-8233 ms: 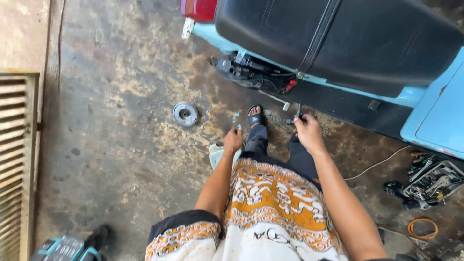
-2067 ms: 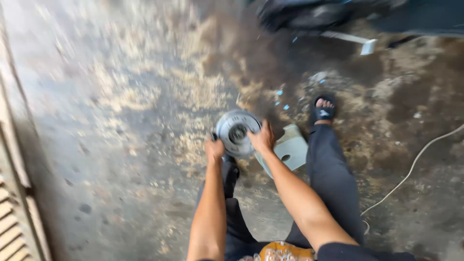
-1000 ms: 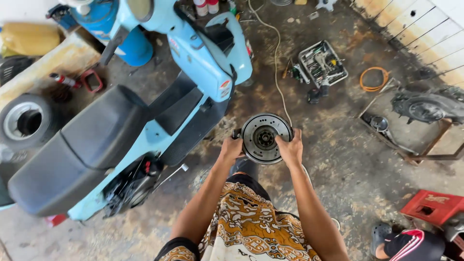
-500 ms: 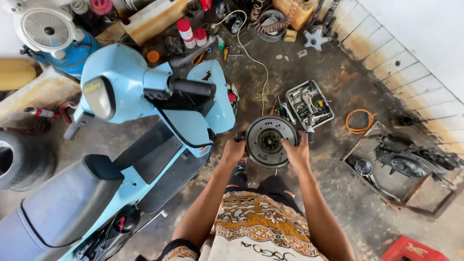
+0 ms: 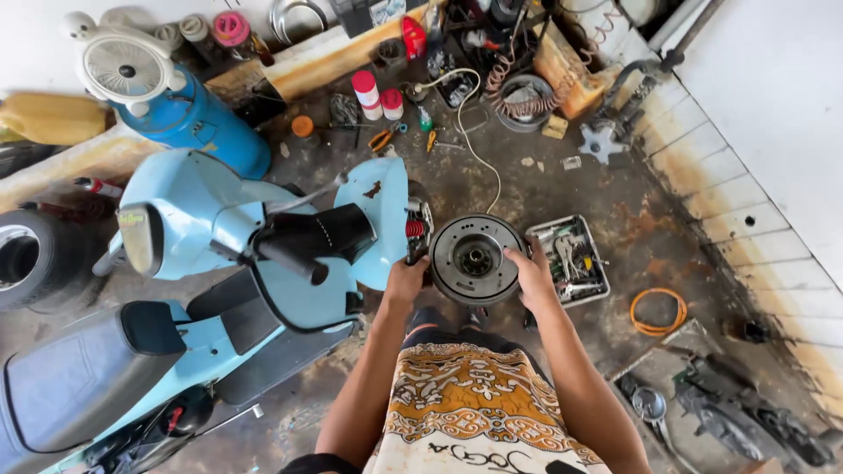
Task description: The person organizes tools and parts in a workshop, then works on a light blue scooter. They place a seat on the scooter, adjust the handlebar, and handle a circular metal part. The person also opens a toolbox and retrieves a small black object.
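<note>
head view: left hand and right hand grip a round grey metal flywheel, hub dark.

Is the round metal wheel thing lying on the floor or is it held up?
Held up. Both hands, left hand and right hand, grip the round metal disc by its opposite edges, above the stained floor.

Stained concrete floor, crowded with workshop clutter.
On it we see a light blue scooter, a blue cylinder, a spare tyre, a tray of tools, an orange coiled hose and what may be engine parts.
</note>
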